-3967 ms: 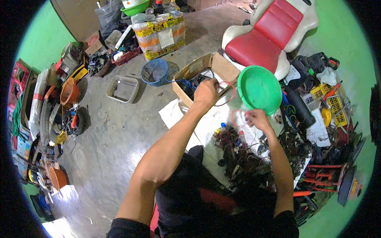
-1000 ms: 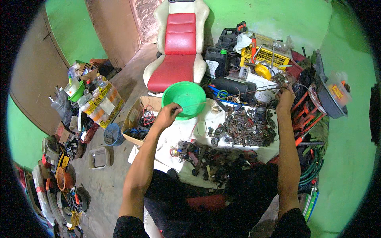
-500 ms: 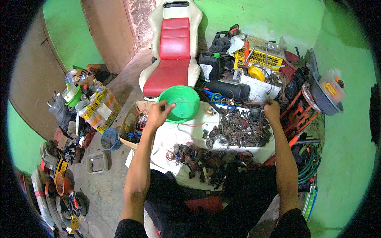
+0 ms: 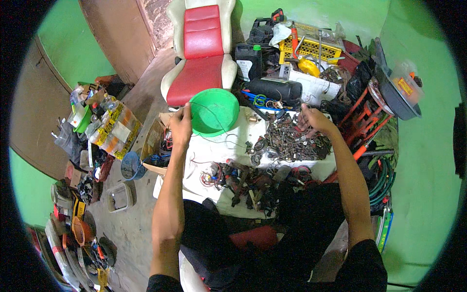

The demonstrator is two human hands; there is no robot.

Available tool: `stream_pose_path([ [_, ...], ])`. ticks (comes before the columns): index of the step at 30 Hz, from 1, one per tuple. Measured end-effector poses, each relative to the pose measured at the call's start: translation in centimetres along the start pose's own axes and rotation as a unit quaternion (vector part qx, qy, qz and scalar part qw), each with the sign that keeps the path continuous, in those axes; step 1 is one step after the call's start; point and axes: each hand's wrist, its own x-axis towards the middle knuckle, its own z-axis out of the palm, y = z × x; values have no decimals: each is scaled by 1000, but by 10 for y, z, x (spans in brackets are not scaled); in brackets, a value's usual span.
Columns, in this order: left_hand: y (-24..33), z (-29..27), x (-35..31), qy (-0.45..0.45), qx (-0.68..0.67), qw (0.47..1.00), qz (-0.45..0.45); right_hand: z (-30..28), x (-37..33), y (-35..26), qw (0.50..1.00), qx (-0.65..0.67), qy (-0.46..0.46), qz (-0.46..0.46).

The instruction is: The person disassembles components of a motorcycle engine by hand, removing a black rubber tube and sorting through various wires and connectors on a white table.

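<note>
A thin dark wire (image 4: 217,118) runs from the pinched fingers of my left hand (image 4: 180,125). It sags in a loose curve across the green basin (image 4: 214,130) and down over the white cloth (image 4: 206,155). My left hand is just beside the basin's left rim. Above a spread of small dark metal parts (image 4: 296,143), my right hand (image 4: 315,120) has its fingers curled together. Whatever they hold is too small to make out, and whether the wire reaches them does not show. More parts and cables (image 4: 258,187) lie in a heap nearer me.
A cardboard box with cables (image 4: 153,138) stands left of the cloth. Behind are a red and white car seat (image 4: 199,78), a black jerrycan (image 4: 249,63) and a yellow crate (image 4: 316,48). Coiled hose (image 4: 384,182) sits at right; a blue basket (image 4: 132,165) is on the floor.
The wire was stretched straight between both hands; now it hangs slack from the left one. My right hand has moved inward, over the small parts. The view has shifted slightly.
</note>
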Motion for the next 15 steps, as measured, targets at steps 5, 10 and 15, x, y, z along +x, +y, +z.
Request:
stream_pose_path([
  [5,34,29,-13,-121,-41,991,52,2,20,7,962,-144,106,-205],
  [10,43,42,-20,-202,-41,976,76,29,1,-46,934,-105,179,-290],
  [15,49,62,-21,-205,-146,967,45,52,-20,-86,936,-14,159,-314],
])
